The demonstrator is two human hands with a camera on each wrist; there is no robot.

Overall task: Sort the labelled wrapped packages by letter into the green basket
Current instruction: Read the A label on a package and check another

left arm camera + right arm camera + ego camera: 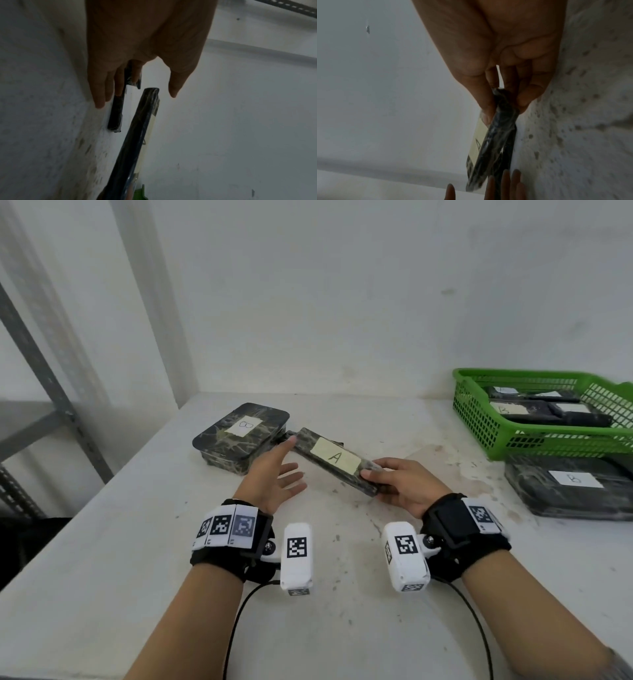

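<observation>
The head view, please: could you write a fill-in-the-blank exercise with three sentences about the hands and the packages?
1. The right hand grips the long package whose label shows the letter ____.
2. The left hand is ____, fingers spread, holding nothing.
3. The flat package at the back left of the table shows the letter ____.

Missing words: A; open; B

Plainly a storeroom or packing area: bare, scuffed white walls (342, 302), a stained white worktop (102, 577) pushed into the corner, grey slotted-steel shelving uprights (44, 378) off its left edge, a green perforated plastic basket (548, 436) of letter-labelled wrapped packages at its right edge.
</observation>
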